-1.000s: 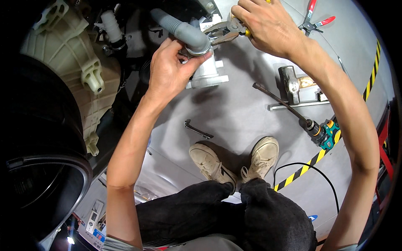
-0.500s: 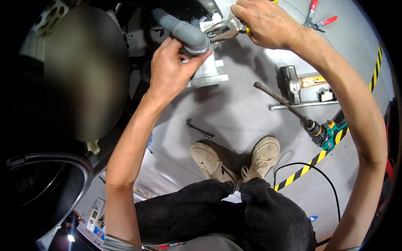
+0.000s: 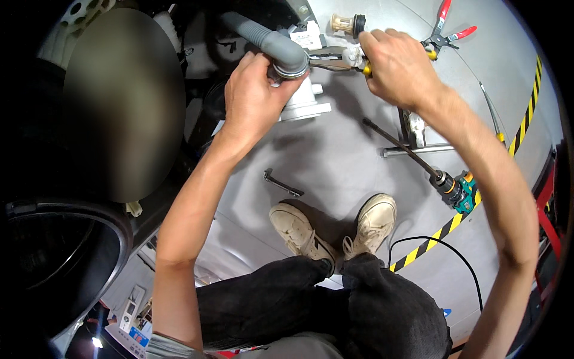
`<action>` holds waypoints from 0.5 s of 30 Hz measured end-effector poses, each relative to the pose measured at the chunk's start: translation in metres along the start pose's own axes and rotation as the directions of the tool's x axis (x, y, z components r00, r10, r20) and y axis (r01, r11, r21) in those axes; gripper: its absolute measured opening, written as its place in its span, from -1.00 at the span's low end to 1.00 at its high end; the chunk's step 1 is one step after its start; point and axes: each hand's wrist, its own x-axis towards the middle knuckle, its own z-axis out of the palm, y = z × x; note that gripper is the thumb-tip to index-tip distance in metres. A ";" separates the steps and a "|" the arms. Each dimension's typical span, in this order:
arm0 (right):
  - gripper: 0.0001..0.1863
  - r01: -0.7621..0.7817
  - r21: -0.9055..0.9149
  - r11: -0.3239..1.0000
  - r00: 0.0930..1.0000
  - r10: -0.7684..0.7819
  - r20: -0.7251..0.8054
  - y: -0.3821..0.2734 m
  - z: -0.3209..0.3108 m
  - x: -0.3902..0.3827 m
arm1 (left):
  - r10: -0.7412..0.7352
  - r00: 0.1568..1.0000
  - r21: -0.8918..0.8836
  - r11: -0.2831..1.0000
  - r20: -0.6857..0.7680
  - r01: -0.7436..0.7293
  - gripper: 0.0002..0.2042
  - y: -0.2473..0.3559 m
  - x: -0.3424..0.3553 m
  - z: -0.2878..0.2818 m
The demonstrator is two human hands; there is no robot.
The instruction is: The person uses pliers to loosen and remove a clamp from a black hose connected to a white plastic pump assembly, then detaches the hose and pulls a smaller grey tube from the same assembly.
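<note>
A grey corrugated hose (image 3: 254, 35) bends down onto a white plastic housing (image 3: 306, 111). My left hand (image 3: 254, 93) grips the hose's lower end, thumb beside the metal ring clamp (image 3: 291, 74) around it. In my right hand (image 3: 402, 70) is a pair of pliers (image 3: 339, 67) with yellow on the handles. Their jaws are spread and reach the right side of the clamp. Whether they bite on it I cannot tell. A whitish lump (image 3: 353, 56) shows at the pliers' joint, its kind unclear. My left fingertips are hidden behind the hose.
Red-handled pliers (image 3: 441, 39) and a cream cylindrical part with a black cap (image 3: 345, 24) lie beyond my right hand. A drill (image 3: 457, 190), a metal bar (image 3: 412, 151) and a partly covered hammer (image 3: 416, 130) are on the right floor. A black round rim (image 3: 122, 245) stands left.
My right hand has moved a little right and nearer, and the pliers' jaws have spread wider. The cream cylindrical part has come into sight. My left hand keeps its hold on the hose.
</note>
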 end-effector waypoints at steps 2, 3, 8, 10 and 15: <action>-0.75 -0.083 0.009 0.997 0.997 0.083 0.008 -0.011 0.002 -0.010 | 0.000 1.000 -0.008 1.000 -0.028 0.000 -0.67 0.000 0.000 0.004; -0.74 -0.122 0.003 0.993 0.992 0.122 0.024 -0.018 0.003 -0.014 | 0.000 0.999 -0.021 1.000 -0.045 -0.001 -0.65 0.000 -0.001 0.005; -0.78 0.026 -0.050 0.998 0.998 -0.029 -0.054 0.002 0.009 0.000 | 0.063 0.997 0.019 0.998 -0.034 -0.062 -0.66 -0.002 -0.001 0.001; -0.78 0.166 -0.059 0.984 0.980 -0.171 -0.101 0.018 0.010 0.025 | 0.026 1.000 -0.017 1.000 -0.007 -0.026 -0.64 -0.002 -0.002 -0.003; -0.77 0.306 0.046 0.951 0.951 -0.307 0.028 0.034 0.006 0.055 | -0.015 1.000 -0.046 0.999 0.025 0.016 -0.62 -0.003 -0.003 -0.008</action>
